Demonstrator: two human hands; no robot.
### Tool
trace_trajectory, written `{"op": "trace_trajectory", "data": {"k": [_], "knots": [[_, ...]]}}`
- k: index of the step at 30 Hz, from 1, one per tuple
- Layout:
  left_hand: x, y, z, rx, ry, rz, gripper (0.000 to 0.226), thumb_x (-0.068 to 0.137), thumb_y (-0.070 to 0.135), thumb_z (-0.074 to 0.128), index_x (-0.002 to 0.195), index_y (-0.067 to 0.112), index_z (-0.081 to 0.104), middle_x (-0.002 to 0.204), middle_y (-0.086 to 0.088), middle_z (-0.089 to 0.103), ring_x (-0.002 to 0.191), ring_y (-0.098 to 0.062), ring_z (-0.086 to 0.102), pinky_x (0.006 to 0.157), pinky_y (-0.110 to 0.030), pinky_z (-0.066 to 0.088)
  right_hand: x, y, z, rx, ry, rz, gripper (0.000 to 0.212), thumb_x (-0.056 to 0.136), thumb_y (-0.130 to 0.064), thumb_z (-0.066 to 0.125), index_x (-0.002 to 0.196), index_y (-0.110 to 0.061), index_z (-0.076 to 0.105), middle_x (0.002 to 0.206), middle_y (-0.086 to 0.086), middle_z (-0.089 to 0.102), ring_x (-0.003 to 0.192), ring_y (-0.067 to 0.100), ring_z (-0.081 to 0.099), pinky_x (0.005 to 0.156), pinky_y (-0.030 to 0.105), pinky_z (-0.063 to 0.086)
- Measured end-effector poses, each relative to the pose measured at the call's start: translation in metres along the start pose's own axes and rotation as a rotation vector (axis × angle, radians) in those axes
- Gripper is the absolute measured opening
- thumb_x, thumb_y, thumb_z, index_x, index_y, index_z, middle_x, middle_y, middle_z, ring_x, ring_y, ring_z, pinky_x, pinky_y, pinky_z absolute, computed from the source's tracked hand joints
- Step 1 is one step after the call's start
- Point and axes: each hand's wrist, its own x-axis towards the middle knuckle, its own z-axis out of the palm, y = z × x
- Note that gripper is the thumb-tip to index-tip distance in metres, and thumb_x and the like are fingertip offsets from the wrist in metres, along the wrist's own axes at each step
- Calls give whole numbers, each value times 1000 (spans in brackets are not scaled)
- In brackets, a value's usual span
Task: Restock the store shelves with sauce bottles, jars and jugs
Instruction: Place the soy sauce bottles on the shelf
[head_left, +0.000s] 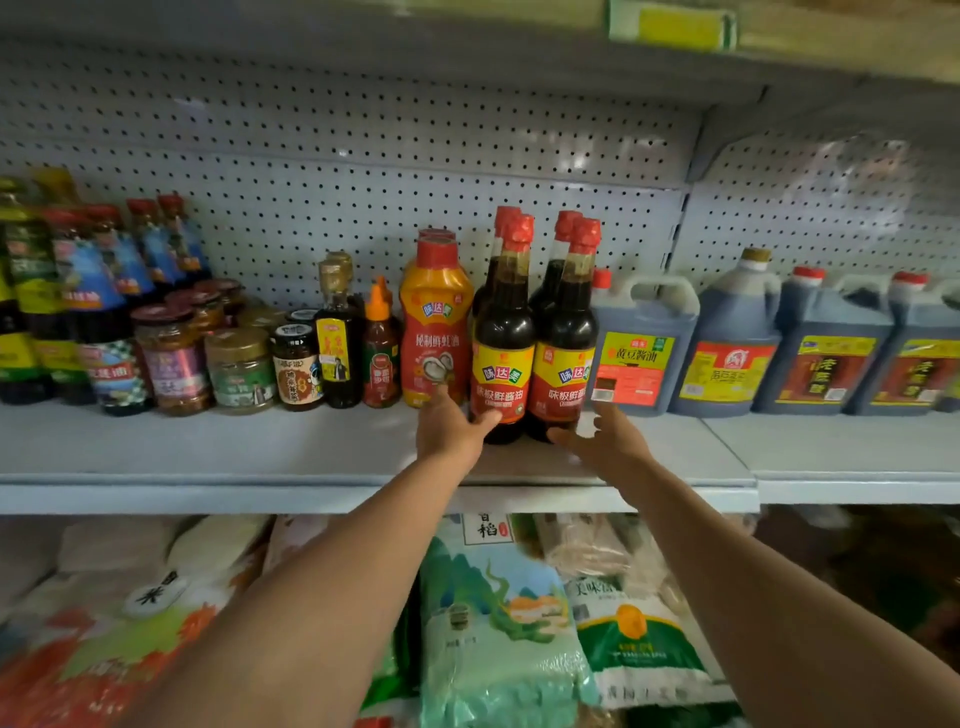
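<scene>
I am seeing my left hand (451, 428) touching the front soy sauce bottle (503, 332) mid-shelf (208, 452), fingers spread; my right hand (608, 441) is hovering open beside, grasping nothing, against the pegboard wall (363, 156).

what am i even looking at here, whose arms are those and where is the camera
There is only one picture, taken by a wide-angle camera worn on a person's head, looking forward and down. That is why two bare arms reach in from the bottom: they belong to the wearer, who is restocking a store shelf.

The left hand is open, with its thumb against the lower part of the front dark soy sauce bottle and a fingertip near the orange squeeze bottle. The right hand is open too, fingers spread beside the neighbouring soy sauce bottle. Neither hand grips anything.

Also on the shelf: jars to the left and dark jugs to the right. Bags of rice lie below.
</scene>
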Motion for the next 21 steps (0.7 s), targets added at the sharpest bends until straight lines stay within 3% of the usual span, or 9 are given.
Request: {"op": "trace_trajectory", "data": {"k": [3, 10, 12, 16, 21], "knots": [[-25, -21, -36, 98, -10, 49, 71, 80, 38, 79, 139, 21, 44, 136, -10, 50, 124, -31, 51, 102, -44, 46, -45, -4, 5, -63, 39, 1, 89, 78, -37, 84, 150, -16, 36, 148, 11, 48, 131, 30, 50, 104, 43, 46], [-74, -108, -120, 206, -52, 172, 52, 80, 34, 80, 126, 28, 56, 121, -9, 51, 117, -28, 48, 97, -38, 45, -145, -23, 67, -341, 24, -64, 76, 80, -38, 79, 147, -30, 44, 139, 6, 56, 112, 24, 58, 86, 29, 43], [-82, -136, -138, 261, -93, 196, 51, 78, 32, 82, 123, 25, 59, 117, -8, 55, 114, -27, 51, 96, -35, 44, -167, -26, 93, -435, 2, -93, 76, 77, -40, 81, 144, -28, 47, 135, 5, 58, 118, 27, 56, 88, 30, 42], [-102, -189, -166, 312, -177, 195, 58, 72, 30, 85, 124, 25, 60, 122, -5, 58, 117, -23, 49, 97, -28, 39, -206, -24, 147, -464, -104, -50, 80, 76, -40, 82, 146, -28, 46, 141, 3, 55, 126, 26, 52, 98, 33, 45], [-128, -246, -183, 361, -224, 122, 69, 68, 29, 88, 130, 26, 58, 132, -9, 44, 125, -27, 43, 106, -35, 37, -238, -10, 205, -524, -247, -33, 78, 80, -39, 79, 147, -25, 44, 145, 6, 51, 131, 28, 46, 100, 34, 41]]}}
